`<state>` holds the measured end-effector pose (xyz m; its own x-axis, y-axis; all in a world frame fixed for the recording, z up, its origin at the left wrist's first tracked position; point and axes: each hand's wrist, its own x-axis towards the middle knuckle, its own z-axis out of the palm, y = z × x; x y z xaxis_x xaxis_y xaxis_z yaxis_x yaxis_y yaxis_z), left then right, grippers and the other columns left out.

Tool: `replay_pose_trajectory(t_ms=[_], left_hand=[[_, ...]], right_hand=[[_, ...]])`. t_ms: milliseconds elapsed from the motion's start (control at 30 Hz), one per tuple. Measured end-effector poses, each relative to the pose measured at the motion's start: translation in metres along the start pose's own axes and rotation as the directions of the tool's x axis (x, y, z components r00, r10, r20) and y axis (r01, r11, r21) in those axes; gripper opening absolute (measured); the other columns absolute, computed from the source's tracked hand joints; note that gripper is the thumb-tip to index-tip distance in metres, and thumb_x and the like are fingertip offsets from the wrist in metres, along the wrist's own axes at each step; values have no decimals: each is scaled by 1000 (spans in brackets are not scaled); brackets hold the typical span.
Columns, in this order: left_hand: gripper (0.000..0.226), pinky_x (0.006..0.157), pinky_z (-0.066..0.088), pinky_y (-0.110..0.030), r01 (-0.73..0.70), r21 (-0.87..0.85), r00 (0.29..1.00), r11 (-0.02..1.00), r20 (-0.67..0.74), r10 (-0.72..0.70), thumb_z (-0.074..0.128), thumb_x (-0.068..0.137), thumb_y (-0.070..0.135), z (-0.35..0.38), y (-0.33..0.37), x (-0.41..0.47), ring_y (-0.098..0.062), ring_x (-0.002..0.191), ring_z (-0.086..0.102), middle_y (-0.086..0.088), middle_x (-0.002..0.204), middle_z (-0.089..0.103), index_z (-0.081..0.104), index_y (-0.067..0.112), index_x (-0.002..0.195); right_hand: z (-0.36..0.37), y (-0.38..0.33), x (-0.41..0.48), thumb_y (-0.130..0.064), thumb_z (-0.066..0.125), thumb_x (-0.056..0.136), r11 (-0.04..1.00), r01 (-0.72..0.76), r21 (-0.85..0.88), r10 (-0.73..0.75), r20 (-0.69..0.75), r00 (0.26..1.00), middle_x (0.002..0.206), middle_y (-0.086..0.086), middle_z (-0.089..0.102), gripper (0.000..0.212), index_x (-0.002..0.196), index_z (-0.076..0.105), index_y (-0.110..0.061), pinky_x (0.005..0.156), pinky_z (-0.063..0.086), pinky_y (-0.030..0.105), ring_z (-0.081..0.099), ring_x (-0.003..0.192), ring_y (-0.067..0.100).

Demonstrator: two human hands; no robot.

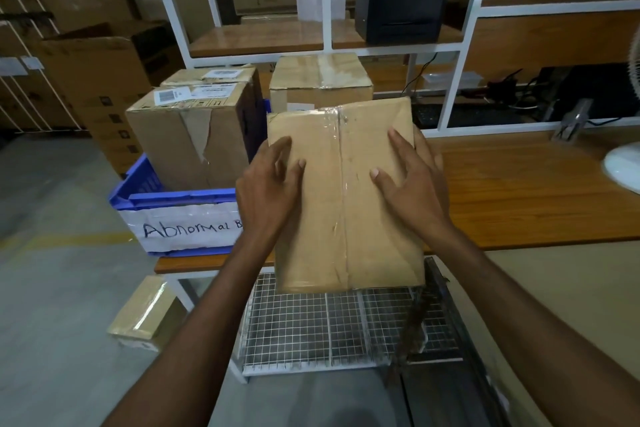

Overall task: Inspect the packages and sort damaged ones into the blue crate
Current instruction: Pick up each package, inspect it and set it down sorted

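Perhaps a black printer (401,7); wire basket (346,322) below.

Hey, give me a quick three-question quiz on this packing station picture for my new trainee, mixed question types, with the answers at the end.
1. True or false: the blue plastic crate is empty.
2. Which word is handwritten on the crate's white paper label? A) Fragile B) Abnormal C) Returns
3. What are the left hand and right hand holding?
Key: 1. False; it holds a brown cardboard box with peeling tape. 2. B. 3. A flat brown cardboard package sealed with clear tape.
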<state>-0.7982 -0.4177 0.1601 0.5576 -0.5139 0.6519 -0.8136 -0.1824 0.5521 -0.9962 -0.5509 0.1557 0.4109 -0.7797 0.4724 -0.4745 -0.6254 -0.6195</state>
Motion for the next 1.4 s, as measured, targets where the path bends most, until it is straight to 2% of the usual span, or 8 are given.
replay_pose_trajectory(t_ms=[267, 400, 467, 667, 767, 900, 1233, 1400], left_hand=[[68, 97, 50, -43, 73, 110, 941, 991, 323, -105, 65, 94, 52, 29, -12, 11, -31, 129, 56, -7, 158, 41, 47, 20, 152], [96, 122, 25, -54, 104, 152, 802, 983, 571, -174, 67, 91, 58, 49, -26, 2, -31, 158, 6, 2, 171, -21, 15, 26, 165], [95, 124, 14, -57, 94, 168, 715, 981, 674, -184, 64, 92, 61, 55, -37, -3, -33, 158, -8, 4, 168, -29, 12, 29, 165], [58, 122, 21, -51, -101, 245, 844, 964, 534, -48, 55, 100, 56, 61, -31, -19, -28, 154, 21, -5, 168, 26, 49, 26, 150], [56, 116, 31, -47, -205, 260, 789, 944, 614, 2, 45, 103, 57, 58, -20, -30, -24, 146, 38, -3, 158, 46, 53, 23, 147], [59, 122, 22, -50, -256, 289, 680, 922, 732, -40, 32, 108, 53, 56, -20, -37, -28, 155, 24, -6, 167, 32, 41, 20, 156], [63, 124, 20, -53, -273, 323, 633, 906, 770, -84, 30, 107, 58, 55, -16, -32, -24, 157, 19, -2, 169, 26, 37, 22, 158], [89, 121, 10, -69, -127, 273, 539, 954, 826, -165, 37, 88, 83, 37, -12, -29, -20, 160, 2, 8, 173, 10, 28, 33, 162]], right_hand=[[24, 31, 10, -43, 65, 97, 992, -105, -64, 116, 195, 974, 174, -7, 6, 76, 163, 27, -37, 120, 29, 53, 13, 155, 37], [47, 50, 5, -40, 62, 101, 999, -51, -14, 53, 279, 959, 171, -15, -11, 66, 159, 31, -35, 120, 28, 44, 8, 158, 24], [56, 54, 4, -41, 54, 105, 997, -57, -45, 68, 299, 952, 172, -9, -1, 52, 155, 41, -32, 121, 28, 46, 10, 157, 23], [55, 33, 0, -34, 54, 105, 954, 111, -279, -33, 269, 962, 154, -4, 48, 34, 137, 64, -28, 116, 30, 44, 34, 143, 18], [59, 26, -16, -38, 43, 110, 936, 165, -310, -23, 414, 910, 158, -1, 48, 43, 149, 54, -24, 121, 25, 44, 38, 147, 21], [63, 25, -20, -40, 35, 111, 912, 188, -365, -3, 452, 892, 163, -1, 42, 47, 153, 48, -24, 125, 20, 44, 32, 152, 20], [59, 25, -15, -43, 32, 111, 881, 243, -406, 6, 524, 852, 167, 0, 35, 50, 156, 43, -25, 125, 19, 46, 27, 154, 23], [44, 25, -20, -73, 26, 101, 922, 193, -335, 35, 570, 821, 171, -2, 23, 72, 159, 37, -32, 127, 10, 55, 15, 158, 22]])
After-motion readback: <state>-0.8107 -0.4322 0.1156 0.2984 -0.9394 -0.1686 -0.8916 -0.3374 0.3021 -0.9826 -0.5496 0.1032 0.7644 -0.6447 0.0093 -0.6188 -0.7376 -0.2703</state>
